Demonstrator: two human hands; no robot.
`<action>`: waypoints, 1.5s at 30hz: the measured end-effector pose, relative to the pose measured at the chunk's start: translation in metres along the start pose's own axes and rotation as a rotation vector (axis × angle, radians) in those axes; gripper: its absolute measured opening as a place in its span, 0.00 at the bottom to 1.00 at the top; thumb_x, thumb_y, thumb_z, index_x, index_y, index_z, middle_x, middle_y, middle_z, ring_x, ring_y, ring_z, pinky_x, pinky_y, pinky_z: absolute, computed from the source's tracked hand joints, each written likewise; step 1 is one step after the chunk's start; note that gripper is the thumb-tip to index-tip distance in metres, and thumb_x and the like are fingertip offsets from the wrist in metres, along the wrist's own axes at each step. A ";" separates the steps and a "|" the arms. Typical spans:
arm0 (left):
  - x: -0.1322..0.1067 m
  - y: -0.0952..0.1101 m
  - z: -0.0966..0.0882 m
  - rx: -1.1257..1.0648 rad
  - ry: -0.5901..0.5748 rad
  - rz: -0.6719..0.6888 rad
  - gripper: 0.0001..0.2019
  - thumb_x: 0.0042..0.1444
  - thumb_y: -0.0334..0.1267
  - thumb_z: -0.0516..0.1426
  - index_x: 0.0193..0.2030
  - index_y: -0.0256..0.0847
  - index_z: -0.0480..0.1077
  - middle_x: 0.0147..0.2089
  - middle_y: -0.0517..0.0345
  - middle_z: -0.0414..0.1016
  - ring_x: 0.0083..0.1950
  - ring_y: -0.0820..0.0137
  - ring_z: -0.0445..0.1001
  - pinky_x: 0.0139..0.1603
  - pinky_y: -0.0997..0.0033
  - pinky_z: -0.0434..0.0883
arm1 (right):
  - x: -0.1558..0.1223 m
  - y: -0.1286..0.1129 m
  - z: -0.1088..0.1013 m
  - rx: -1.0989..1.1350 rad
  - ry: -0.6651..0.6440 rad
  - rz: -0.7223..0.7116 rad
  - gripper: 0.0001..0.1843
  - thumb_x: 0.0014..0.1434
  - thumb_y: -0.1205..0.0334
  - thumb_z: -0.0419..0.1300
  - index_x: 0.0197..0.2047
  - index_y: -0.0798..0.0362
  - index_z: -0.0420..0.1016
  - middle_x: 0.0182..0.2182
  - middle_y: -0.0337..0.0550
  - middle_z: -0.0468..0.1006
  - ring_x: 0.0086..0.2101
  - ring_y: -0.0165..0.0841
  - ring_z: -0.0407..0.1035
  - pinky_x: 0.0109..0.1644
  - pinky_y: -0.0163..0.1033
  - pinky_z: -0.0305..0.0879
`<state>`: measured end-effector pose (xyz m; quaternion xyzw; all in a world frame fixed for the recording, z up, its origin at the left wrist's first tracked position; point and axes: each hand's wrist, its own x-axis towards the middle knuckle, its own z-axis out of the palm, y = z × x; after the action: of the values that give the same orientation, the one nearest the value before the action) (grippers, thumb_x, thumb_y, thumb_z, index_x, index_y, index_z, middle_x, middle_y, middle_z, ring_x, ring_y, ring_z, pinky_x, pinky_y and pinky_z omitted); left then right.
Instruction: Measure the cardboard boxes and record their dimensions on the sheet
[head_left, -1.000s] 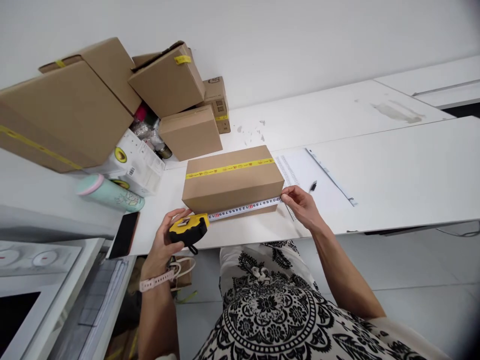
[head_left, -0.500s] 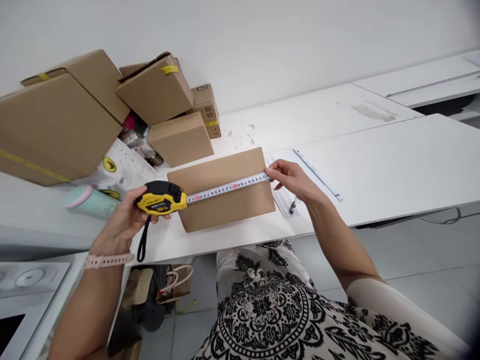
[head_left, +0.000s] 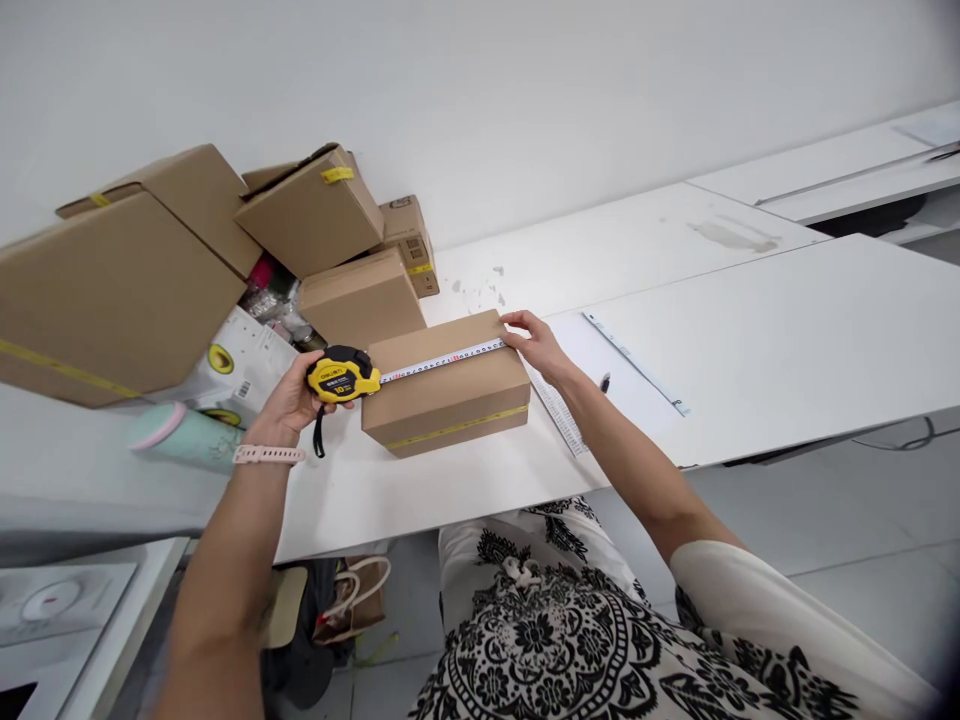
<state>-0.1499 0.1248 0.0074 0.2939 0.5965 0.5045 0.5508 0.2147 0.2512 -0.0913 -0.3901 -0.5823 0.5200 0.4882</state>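
A closed cardboard box (head_left: 450, 400) sits on the white table in front of me, a yellow strip along its near side. My left hand (head_left: 296, 392) grips the yellow and black case of a tape measure (head_left: 341, 376) at the box's left end; a black wrist strap dangles from it. The white blade (head_left: 442, 362) runs out across the box's top to the right edge. There my right hand (head_left: 534, 345) has its thumb at the blade's end and its fingers by the far right corner. The exact fingertip contact is partly hidden.
Several cardboard boxes (head_left: 307, 215) are stacked at the back left. A mint bottle (head_left: 187, 437) lies near my left forearm. To the right are printed paper (head_left: 559, 415), a black pen (head_left: 604, 383) and a pale blue-white strip (head_left: 636, 362). The table's front edge (head_left: 465, 513) runs before me.
The box now shows its yellow-striped near side, which was hidden before. My left hand with the case has moved right, and my right hand slightly left. The pen is clearer on the paper.
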 end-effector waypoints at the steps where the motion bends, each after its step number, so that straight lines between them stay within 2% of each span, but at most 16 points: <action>1: 0.000 0.000 0.000 0.010 0.017 -0.002 0.14 0.59 0.43 0.58 0.44 0.33 0.74 0.24 0.51 0.80 0.18 0.59 0.77 0.09 0.74 0.63 | 0.000 0.002 0.002 0.034 -0.013 -0.021 0.18 0.52 0.53 0.66 0.45 0.49 0.76 0.63 0.49 0.72 0.61 0.44 0.67 0.60 0.49 0.67; 3: -0.001 0.000 -0.001 0.043 0.048 0.012 0.13 0.58 0.42 0.58 0.42 0.34 0.74 0.25 0.50 0.81 0.18 0.57 0.78 0.09 0.72 0.63 | -0.002 0.005 0.003 0.090 -0.062 -0.043 0.17 0.54 0.51 0.66 0.45 0.49 0.79 0.69 0.49 0.67 0.64 0.45 0.64 0.63 0.51 0.65; 8: -0.004 0.006 -0.011 0.080 0.091 0.054 0.14 0.57 0.41 0.57 0.43 0.32 0.75 0.26 0.48 0.81 0.19 0.57 0.78 0.09 0.73 0.62 | -0.002 0.012 -0.001 0.068 -0.137 -0.077 0.16 0.56 0.48 0.68 0.43 0.49 0.85 0.68 0.51 0.69 0.67 0.47 0.61 0.69 0.55 0.58; 14: -0.009 0.014 -0.047 0.065 0.179 0.108 0.12 0.57 0.39 0.57 0.42 0.32 0.74 0.23 0.52 0.79 0.17 0.61 0.76 0.10 0.73 0.63 | 0.001 0.010 -0.003 0.005 -0.145 -0.075 0.15 0.55 0.49 0.69 0.42 0.48 0.86 0.67 0.50 0.72 0.66 0.49 0.63 0.68 0.61 0.59; 18: -0.012 0.003 -0.069 0.037 0.238 0.128 0.10 0.58 0.39 0.57 0.40 0.34 0.72 0.23 0.54 0.79 0.18 0.64 0.76 0.12 0.74 0.64 | -0.002 0.005 -0.004 0.031 -0.170 -0.039 0.19 0.54 0.44 0.71 0.42 0.49 0.87 0.68 0.51 0.70 0.67 0.51 0.62 0.68 0.59 0.61; 21: -0.012 -0.004 -0.077 0.029 0.242 0.135 0.10 0.58 0.39 0.56 0.40 0.34 0.71 0.24 0.53 0.80 0.19 0.63 0.77 0.13 0.74 0.65 | -0.005 0.001 -0.006 0.035 -0.211 -0.018 0.22 0.52 0.41 0.73 0.43 0.49 0.87 0.69 0.51 0.69 0.69 0.51 0.59 0.70 0.58 0.60; 27: -0.015 -0.006 -0.080 0.030 0.191 0.138 0.10 0.62 0.39 0.55 0.43 0.34 0.71 0.26 0.55 0.82 0.21 0.64 0.78 0.16 0.74 0.67 | -0.006 -0.003 -0.012 -0.013 -0.273 -0.034 0.28 0.59 0.33 0.64 0.48 0.46 0.87 0.70 0.49 0.66 0.72 0.48 0.53 0.75 0.56 0.51; 32: -0.024 -0.006 -0.082 0.042 0.146 0.143 0.12 0.67 0.43 0.54 0.46 0.35 0.70 0.30 0.61 0.83 0.26 0.65 0.81 0.20 0.77 0.69 | -0.004 -0.001 -0.013 0.000 -0.295 -0.034 0.25 0.58 0.36 0.67 0.46 0.47 0.87 0.69 0.51 0.68 0.72 0.49 0.52 0.72 0.56 0.57; 35: -0.021 -0.007 -0.085 0.046 0.165 0.151 0.12 0.65 0.43 0.55 0.45 0.35 0.70 0.28 0.61 0.82 0.24 0.66 0.80 0.19 0.76 0.69 | -0.003 -0.003 -0.011 0.003 -0.262 -0.007 0.24 0.56 0.37 0.69 0.45 0.46 0.88 0.71 0.49 0.66 0.71 0.50 0.55 0.71 0.55 0.58; 38: -0.012 -0.007 -0.085 0.053 0.196 0.139 0.12 0.59 0.40 0.56 0.45 0.33 0.70 0.25 0.56 0.81 0.21 0.63 0.78 0.16 0.73 0.69 | -0.003 -0.004 -0.010 0.003 -0.229 0.016 0.23 0.55 0.37 0.69 0.43 0.46 0.88 0.70 0.48 0.67 0.70 0.51 0.58 0.71 0.55 0.58; 41: -0.003 -0.007 -0.080 0.061 0.196 0.128 0.14 0.55 0.39 0.56 0.45 0.33 0.71 0.25 0.52 0.81 0.21 0.60 0.78 0.14 0.71 0.68 | -0.001 -0.005 -0.010 0.020 -0.226 0.026 0.22 0.55 0.38 0.69 0.42 0.46 0.88 0.69 0.47 0.70 0.69 0.50 0.60 0.71 0.55 0.57; 45: 0.000 -0.007 -0.070 0.059 0.186 0.144 0.13 0.54 0.40 0.57 0.42 0.34 0.72 0.24 0.53 0.80 0.20 0.61 0.78 0.13 0.72 0.67 | 0.003 -0.006 -0.012 0.048 -0.238 0.035 0.19 0.55 0.42 0.70 0.42 0.47 0.87 0.68 0.47 0.71 0.68 0.47 0.61 0.72 0.55 0.55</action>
<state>-0.2154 0.1034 -0.0078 0.3042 0.6370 0.5501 0.4462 0.2260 0.2562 -0.0853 -0.3236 -0.6167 0.5850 0.4157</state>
